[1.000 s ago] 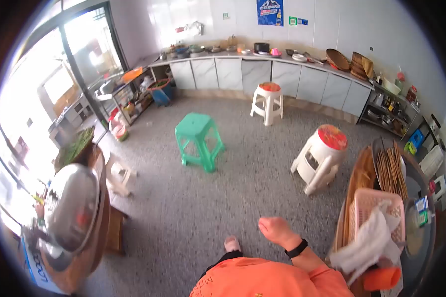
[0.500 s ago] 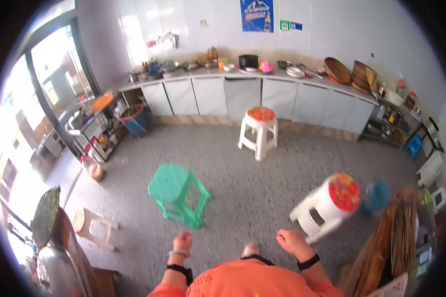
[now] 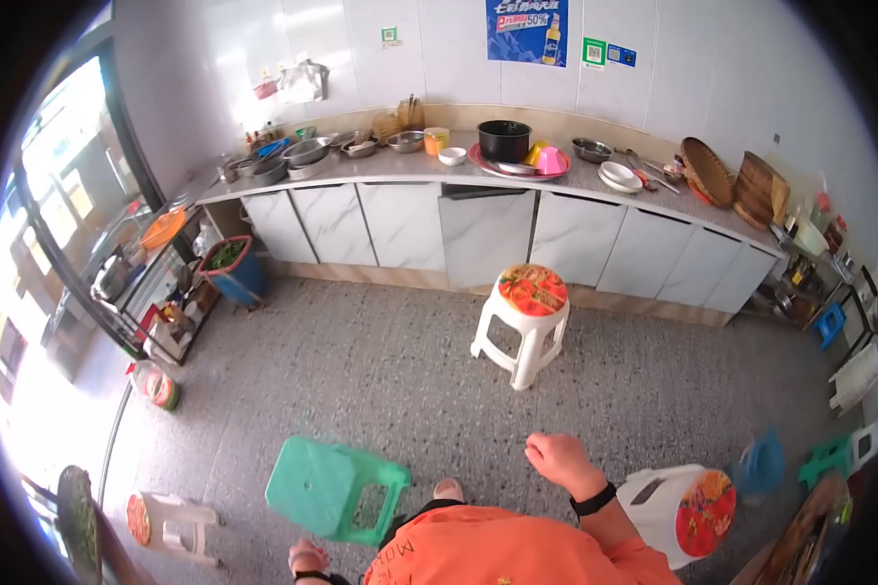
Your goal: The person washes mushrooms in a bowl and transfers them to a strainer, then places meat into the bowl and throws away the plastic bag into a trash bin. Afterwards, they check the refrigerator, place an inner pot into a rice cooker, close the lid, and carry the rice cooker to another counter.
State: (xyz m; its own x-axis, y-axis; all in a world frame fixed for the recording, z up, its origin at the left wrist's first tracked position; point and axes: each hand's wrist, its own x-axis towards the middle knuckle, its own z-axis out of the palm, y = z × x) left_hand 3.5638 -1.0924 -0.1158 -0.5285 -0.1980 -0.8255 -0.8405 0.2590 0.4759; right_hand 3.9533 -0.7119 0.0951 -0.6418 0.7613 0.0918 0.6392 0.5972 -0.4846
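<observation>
My right hand (image 3: 561, 460) is held out in front of my orange shirt, with its fingers curled in and nothing seen in them. A black band is on that wrist. My left hand (image 3: 307, 557) hangs low at the bottom edge, just below the green plastic stool (image 3: 312, 487); its fingers are too blurred to make out. A white stool with a red patterned top (image 3: 707, 512) stands right of my right forearm. Farther ahead is another white stool with a red floral top (image 3: 532, 290). One of my feet (image 3: 449, 489) shows beside the green stool.
A counter (image 3: 419, 173) along the far wall carries a black pot (image 3: 504, 141), bowls and baskets. At left stand a blue bin (image 3: 236, 273) with greens, a bottle (image 3: 154, 386) and a small stool (image 3: 171, 526). A blue bucket (image 3: 759, 463) is at right.
The view has moved forward, so the counter and far white stool look nearer. The green stool is now close by my left side. My left hand has dropped lower; my right hand stays raised.
</observation>
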